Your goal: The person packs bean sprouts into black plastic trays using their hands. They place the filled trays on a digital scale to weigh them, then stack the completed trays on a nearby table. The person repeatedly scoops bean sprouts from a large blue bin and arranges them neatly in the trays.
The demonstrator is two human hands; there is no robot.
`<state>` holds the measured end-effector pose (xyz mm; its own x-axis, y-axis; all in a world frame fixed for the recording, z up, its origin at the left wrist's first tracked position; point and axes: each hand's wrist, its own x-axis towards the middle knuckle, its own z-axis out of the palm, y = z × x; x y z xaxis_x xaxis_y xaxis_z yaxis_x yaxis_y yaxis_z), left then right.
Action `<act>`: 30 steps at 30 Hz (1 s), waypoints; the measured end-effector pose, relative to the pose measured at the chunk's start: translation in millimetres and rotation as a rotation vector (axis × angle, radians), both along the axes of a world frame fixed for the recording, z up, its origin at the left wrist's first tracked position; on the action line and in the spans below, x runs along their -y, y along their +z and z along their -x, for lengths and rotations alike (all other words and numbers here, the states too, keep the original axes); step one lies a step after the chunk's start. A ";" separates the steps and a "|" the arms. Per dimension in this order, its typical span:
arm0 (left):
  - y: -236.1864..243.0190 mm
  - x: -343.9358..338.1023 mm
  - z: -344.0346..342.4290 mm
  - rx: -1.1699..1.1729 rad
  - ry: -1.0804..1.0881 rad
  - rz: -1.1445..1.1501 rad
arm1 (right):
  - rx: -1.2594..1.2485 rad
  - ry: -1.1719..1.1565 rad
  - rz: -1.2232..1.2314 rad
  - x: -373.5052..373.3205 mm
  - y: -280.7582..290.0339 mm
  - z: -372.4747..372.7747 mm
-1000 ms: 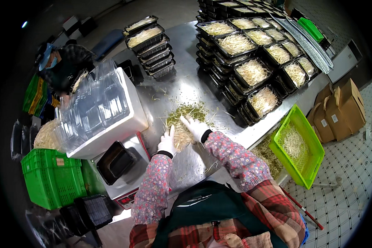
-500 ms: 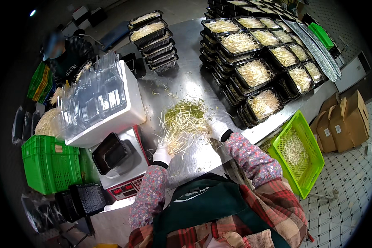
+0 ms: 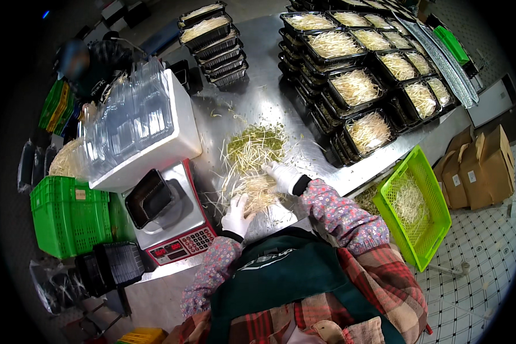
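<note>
My white-gloved left hand [image 3: 237,217] touches the near side of a loose pile of pale bean sprouts [image 3: 249,192], fingers loosely apart. My gloved right hand [image 3: 281,178] reaches into the pile's right side, fingers stretched out. Green sprout tops [image 3: 257,137] form the far part of the pile on the steel table [image 3: 258,69]. Left of my left hand, an empty black plastic tray [image 3: 149,196] rests tilted on a red-and-silver scale [image 3: 192,215]. Behind the scale stands a white foam box [image 3: 180,126] holding clear lids [image 3: 126,126].
Stacks of filled trays [image 3: 355,86] cover the back right, another stack [image 3: 212,46] the back left. A lime basket [image 3: 404,252] stands at right beside cardboard boxes [image 3: 476,166]. A green crate [image 3: 69,218] and nested empty trays [image 3: 117,261] are at left. A co-worker [image 3: 92,69] is at far left.
Both hands have moved inward over the sprouts, my right hand leftward, my left rightward. The nearer pale sprouts are drawn into a looser heap between them. The view has shifted slightly.
</note>
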<state>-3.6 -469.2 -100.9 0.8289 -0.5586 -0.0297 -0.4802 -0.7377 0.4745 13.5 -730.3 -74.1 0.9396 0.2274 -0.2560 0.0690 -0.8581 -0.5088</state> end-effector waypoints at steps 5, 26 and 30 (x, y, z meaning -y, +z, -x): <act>42.1 15.2 -17.7 -0.101 -0.031 -0.084 | -0.004 -0.021 0.173 9.2 2.0 28.2; 3.7 19.6 -25.8 0.002 -0.010 -0.041 | -0.005 -0.140 -0.072 -10.7 -20.8 5.1; 22.4 -18.0 -14.8 -0.081 0.056 0.199 | -0.011 -0.140 -0.124 -5.9 -26.7 6.4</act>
